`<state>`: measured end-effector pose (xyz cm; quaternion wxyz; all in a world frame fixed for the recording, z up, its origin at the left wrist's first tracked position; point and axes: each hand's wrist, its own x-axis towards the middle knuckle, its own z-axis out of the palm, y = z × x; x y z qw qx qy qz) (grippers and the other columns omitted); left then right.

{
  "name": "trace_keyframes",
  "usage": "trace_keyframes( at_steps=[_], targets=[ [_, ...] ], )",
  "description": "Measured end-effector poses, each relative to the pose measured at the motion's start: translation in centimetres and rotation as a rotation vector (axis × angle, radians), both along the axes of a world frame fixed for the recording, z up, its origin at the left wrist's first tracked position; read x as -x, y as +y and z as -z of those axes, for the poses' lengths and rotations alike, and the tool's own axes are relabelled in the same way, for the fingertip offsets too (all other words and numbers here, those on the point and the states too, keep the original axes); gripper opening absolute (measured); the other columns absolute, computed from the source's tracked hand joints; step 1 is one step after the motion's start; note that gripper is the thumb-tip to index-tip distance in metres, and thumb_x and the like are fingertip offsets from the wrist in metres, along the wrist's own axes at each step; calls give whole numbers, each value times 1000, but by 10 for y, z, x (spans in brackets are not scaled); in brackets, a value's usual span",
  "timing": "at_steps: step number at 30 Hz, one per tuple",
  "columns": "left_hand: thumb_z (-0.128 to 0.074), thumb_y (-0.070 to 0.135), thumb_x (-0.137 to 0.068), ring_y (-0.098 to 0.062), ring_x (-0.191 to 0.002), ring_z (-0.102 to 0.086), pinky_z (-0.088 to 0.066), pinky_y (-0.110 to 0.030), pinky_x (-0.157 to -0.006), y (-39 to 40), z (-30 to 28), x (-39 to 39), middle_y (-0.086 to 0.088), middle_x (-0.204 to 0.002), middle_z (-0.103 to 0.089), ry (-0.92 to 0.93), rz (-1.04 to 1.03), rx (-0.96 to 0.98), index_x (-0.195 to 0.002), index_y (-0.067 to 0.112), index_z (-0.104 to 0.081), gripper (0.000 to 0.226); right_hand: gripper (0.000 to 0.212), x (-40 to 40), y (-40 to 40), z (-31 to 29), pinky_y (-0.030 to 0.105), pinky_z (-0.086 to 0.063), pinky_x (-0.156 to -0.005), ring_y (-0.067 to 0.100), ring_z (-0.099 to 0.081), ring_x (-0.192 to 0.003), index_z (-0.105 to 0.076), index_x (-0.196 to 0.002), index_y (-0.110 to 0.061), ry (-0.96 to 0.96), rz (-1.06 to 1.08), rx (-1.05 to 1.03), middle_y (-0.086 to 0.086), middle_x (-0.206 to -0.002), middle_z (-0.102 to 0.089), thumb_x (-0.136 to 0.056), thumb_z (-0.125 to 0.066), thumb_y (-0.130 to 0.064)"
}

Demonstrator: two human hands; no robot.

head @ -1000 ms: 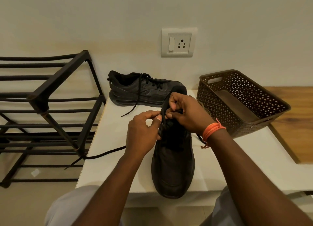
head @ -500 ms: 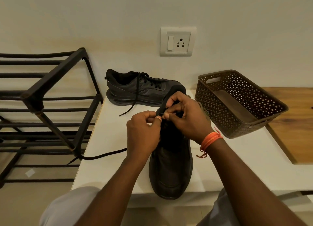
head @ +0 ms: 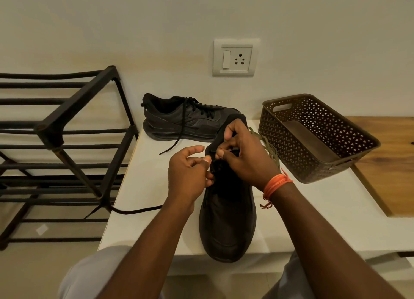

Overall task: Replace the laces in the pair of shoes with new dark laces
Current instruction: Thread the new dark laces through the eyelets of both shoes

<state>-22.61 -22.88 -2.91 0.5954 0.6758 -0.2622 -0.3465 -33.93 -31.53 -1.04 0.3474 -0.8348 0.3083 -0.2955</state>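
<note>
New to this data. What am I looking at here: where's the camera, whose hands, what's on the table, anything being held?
No robot: one head-worn camera looks down at a person's bare hands. On the white table a black shoe lies toe toward the wearer. The left hand and right hand both pinch at its lacing area, apparently threading a dark lace that trails off the table's left edge. Behind sit the second, already laced shoe, an olive lace and a brown basket. A black rack stands left.
</note>
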Motion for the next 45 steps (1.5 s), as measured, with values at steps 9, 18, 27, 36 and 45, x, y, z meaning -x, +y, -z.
trace_keyframes(
  at_steps=[9, 18, 27, 36, 45],
  targets=[
    [-62, 13, -92, -11, -61, -64, -52, -16, -51, 1, -2, -2, -3, -94, -70, -100, 64, -9, -117, 21, -64, 26, 27, -7, -10, -5, 20, -54, -70, 5, -67, -75, -43, -95, -21, 64, -3, 46, -2, -78, -69, -87, -65, -6],
    [-63, 10, -91, -12, -69, -66, -51, -15, -50, 2, -4, -3, 1, -88, -70, -37, 63, -22, -114, 19, -64, 24, 24, 12, -14, -8, 22, -56, -74, 7, -70, -76, -52, -95, -7, -20, 23, -46, 5, -80, -73, -82, -71, -1],
    [-64, 12, -91, -7, -67, -67, -50, -14, -49, 4, -6, -3, 7, -83, -70, -30, 55, -35, -111, 22, -66, 22, 23, 5, -12, -8, 20, -55, -70, 11, -69, -74, -46, -90, -13, 13, -61, -43, 5, -79, -72, -86, -66, -1],
    [-66, 15, -89, -9, -83, -67, -55, -15, -57, 14, -6, -1, 8, -106, -66, -180, 139, -76, -127, 21, -61, 39, 34, 4, -14, -6, 42, -57, -72, 16, -66, -77, -42, -82, -27, 108, -4, 111, 1, -79, -65, -83, -67, -4],
    [-58, 35, -94, -7, -112, -56, -46, -24, -92, 32, 4, 20, 15, -134, -55, -629, 179, -143, -139, 35, -47, 47, 24, 9, -11, -9, 36, -57, -71, 6, -65, -71, -44, -81, -14, 106, -38, 120, 2, -73, -64, -86, -62, 1]
  ],
)
